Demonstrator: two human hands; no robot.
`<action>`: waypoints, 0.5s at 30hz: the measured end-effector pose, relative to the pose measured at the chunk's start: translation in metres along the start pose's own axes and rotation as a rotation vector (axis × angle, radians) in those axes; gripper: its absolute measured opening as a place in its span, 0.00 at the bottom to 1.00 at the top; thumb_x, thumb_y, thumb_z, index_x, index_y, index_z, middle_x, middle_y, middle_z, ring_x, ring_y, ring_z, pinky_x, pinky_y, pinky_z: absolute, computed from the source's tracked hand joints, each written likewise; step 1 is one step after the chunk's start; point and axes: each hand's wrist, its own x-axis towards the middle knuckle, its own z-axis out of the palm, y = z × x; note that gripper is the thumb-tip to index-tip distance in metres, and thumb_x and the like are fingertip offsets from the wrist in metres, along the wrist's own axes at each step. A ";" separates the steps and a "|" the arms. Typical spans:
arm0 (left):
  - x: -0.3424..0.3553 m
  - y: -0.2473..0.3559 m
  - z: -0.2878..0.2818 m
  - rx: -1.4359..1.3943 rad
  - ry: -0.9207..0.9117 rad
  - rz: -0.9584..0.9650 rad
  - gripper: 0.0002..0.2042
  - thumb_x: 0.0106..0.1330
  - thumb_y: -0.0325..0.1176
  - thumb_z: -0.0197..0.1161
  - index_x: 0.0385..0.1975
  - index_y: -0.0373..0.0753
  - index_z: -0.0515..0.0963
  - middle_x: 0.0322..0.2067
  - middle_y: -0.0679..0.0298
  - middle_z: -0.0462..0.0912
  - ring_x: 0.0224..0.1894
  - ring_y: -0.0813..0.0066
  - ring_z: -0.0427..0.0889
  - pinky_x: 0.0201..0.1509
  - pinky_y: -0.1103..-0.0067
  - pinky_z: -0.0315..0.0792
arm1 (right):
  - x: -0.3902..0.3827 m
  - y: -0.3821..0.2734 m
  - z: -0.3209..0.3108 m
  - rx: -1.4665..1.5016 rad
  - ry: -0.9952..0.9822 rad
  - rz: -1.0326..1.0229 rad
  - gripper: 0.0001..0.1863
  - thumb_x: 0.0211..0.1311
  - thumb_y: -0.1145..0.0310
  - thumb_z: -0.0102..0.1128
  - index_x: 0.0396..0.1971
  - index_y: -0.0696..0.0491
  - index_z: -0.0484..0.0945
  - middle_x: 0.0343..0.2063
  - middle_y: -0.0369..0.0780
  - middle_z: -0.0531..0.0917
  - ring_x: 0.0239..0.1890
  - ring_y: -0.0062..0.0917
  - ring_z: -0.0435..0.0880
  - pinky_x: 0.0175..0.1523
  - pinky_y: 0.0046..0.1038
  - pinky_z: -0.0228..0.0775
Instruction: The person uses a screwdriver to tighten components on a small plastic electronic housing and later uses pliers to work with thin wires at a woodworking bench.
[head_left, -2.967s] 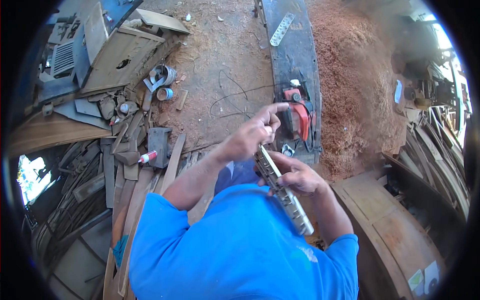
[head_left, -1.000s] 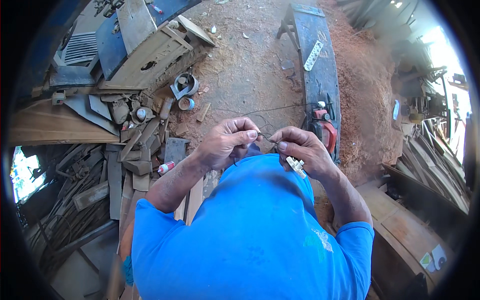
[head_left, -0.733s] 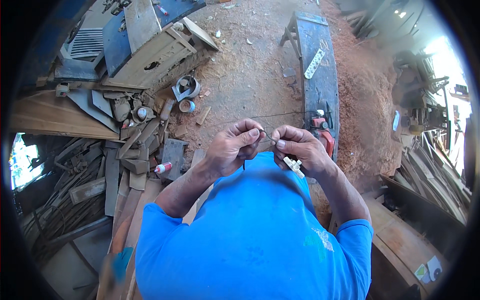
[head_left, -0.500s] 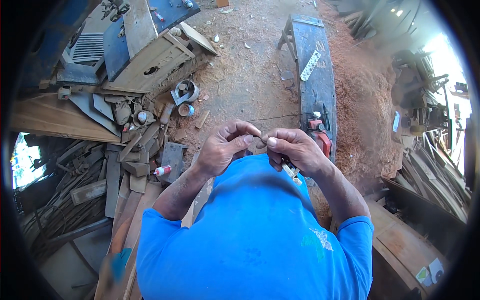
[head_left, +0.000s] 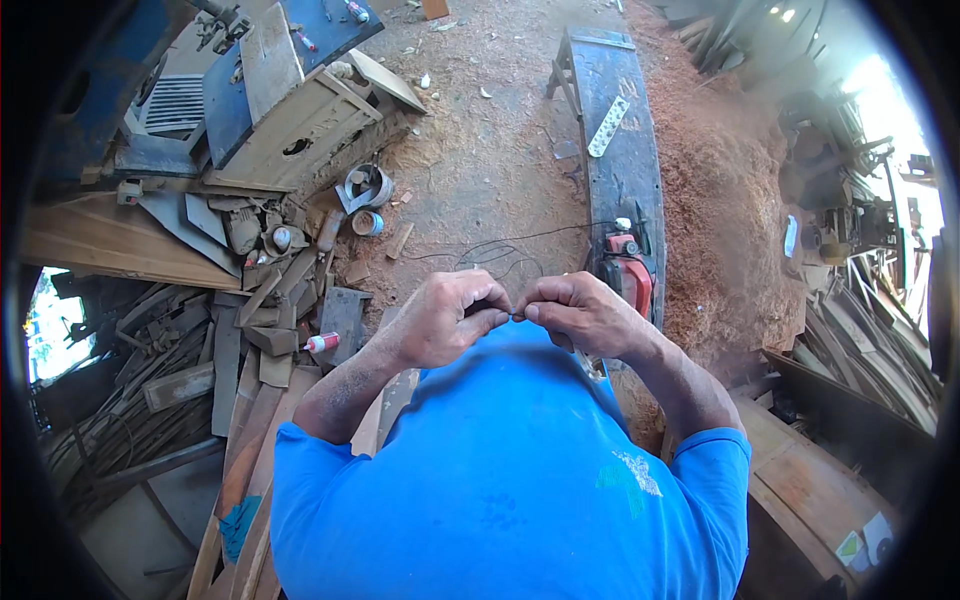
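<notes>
My left hand (head_left: 455, 318) and my right hand (head_left: 575, 315) meet in front of my blue shirt, fingertips nearly touching, pinching a thin dark wire (head_left: 514, 315). Both hands are closed, with the wire mostly hidden between thumbs and forefingers. A cream piece (head_left: 598, 370) shows just below my right hand's curled fingers, largely hidden behind the hand. Beyond the hands, a dark cable (head_left: 515, 243) runs over the dusty floor to a red power tool (head_left: 630, 280) on a long worn blue-grey bench (head_left: 630, 180).
A white perforated strip (head_left: 608, 126) lies on the bench, with reddish shavings (head_left: 715, 200) heaped to its right. At left are dusty boxes (head_left: 290, 145), metal cans (head_left: 367, 222), scrap boards (head_left: 180, 385) and a red-and-white bottle (head_left: 322, 342). Timber (head_left: 860, 340) leans at right beside a wooden panel (head_left: 800, 470).
Three seconds ago my hands held a long pale strip diagonally; since then they have come level, pinching wire. Over the last second they moved slightly lower and their fingertips drew closer together.
</notes>
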 end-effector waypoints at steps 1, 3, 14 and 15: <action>-0.003 0.000 0.004 -0.152 -0.048 -0.175 0.04 0.61 0.18 0.62 0.34 0.31 0.79 0.29 0.61 0.80 0.33 0.76 0.82 0.34 0.76 0.76 | -0.001 0.001 0.000 -0.031 -0.028 -0.011 0.12 0.70 0.63 0.55 0.41 0.56 0.82 0.19 0.32 0.76 0.22 0.14 0.73 0.27 0.21 0.65; -0.009 0.004 0.012 -0.189 -0.046 -0.208 0.04 0.61 0.18 0.62 0.34 0.30 0.79 0.29 0.61 0.80 0.33 0.77 0.82 0.34 0.77 0.75 | -0.006 0.013 0.004 -0.144 0.014 -0.139 0.12 0.69 0.64 0.54 0.41 0.56 0.81 0.20 0.33 0.77 0.23 0.16 0.74 0.30 0.23 0.66; -0.035 -0.016 0.029 -0.233 0.022 -0.164 0.04 0.67 0.25 0.58 0.36 0.32 0.77 0.28 0.64 0.79 0.30 0.81 0.77 0.35 0.81 0.73 | -0.012 0.018 0.019 -0.271 0.007 -0.216 0.11 0.65 0.69 0.53 0.40 0.58 0.80 0.28 0.44 0.83 0.32 0.29 0.83 0.41 0.33 0.74; -0.038 -0.020 0.027 -0.237 0.026 -0.166 0.04 0.67 0.25 0.58 0.36 0.32 0.77 0.28 0.64 0.79 0.30 0.81 0.77 0.35 0.81 0.73 | -0.014 0.018 0.014 -0.273 0.002 -0.214 0.11 0.65 0.69 0.53 0.40 0.58 0.80 0.28 0.44 0.83 0.32 0.29 0.83 0.41 0.33 0.74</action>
